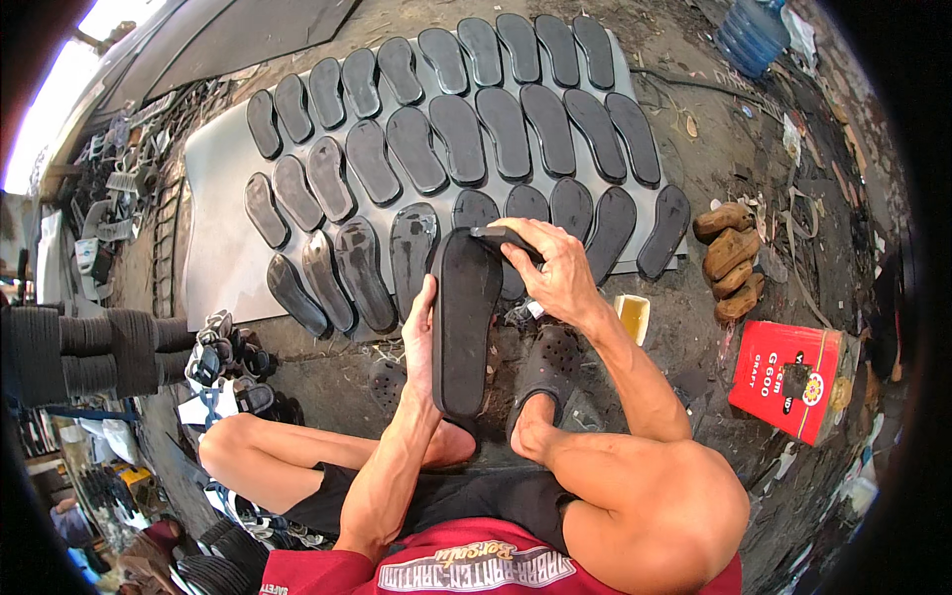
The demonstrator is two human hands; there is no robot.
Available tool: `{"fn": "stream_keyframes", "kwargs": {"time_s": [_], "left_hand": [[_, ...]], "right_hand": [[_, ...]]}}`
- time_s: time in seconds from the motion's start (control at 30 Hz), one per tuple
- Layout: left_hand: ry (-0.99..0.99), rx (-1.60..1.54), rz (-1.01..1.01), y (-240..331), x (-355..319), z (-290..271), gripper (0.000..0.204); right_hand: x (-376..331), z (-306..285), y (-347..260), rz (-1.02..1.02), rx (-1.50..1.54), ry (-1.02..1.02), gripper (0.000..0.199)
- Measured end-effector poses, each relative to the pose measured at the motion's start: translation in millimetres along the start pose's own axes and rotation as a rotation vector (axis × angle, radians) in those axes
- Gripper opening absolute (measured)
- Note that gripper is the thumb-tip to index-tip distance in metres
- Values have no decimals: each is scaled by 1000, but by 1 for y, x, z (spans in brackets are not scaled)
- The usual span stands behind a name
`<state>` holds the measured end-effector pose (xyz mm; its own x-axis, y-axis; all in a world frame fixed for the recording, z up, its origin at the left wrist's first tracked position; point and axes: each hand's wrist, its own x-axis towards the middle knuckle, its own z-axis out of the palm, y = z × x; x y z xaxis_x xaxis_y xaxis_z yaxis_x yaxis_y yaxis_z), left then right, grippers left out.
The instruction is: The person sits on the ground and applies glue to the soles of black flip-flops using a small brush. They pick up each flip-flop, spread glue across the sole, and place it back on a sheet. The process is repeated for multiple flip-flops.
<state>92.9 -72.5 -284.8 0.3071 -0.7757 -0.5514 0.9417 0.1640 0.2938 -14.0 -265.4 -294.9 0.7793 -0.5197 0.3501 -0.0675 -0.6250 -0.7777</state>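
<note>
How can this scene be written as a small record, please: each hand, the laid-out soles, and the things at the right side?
Left hand: holds a black shoe sole by its edge
Right hand: grips a dark flat piece, kind unclear, at the sole's far end
Laid-out soles: black, in rows, mostly on a grey sheet
Right side: wooden shoe lasts, red box

Left hand point(420, 347) holds a black sole point(466, 337) by its edge; right hand point(558, 270) grips a dark piece point(486, 233) at the sole's far end. Rows of dark soles point(457, 141) lie on a grey sheet point(216, 223).
</note>
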Motion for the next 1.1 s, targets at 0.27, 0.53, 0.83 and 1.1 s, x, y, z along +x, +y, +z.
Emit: {"fn": "stream_keyframes", "kwargs": {"time_s": [0.27, 0.53, 0.83, 1.1], "left_hand": [[67, 47, 290, 33, 31, -20, 64], [19, 50, 306, 45, 27, -36, 61], [-141, -31, 61, 8, 8, 3, 53], [-134, 24, 52, 10, 8, 4, 56]], "right_hand": [[-54, 19, -57, -148, 7, -144, 48], [-28, -13, -85, 305, 368, -69, 24], [23, 10, -61, 33, 100, 53, 31], [30, -2, -48, -241, 91, -45, 35]]}}
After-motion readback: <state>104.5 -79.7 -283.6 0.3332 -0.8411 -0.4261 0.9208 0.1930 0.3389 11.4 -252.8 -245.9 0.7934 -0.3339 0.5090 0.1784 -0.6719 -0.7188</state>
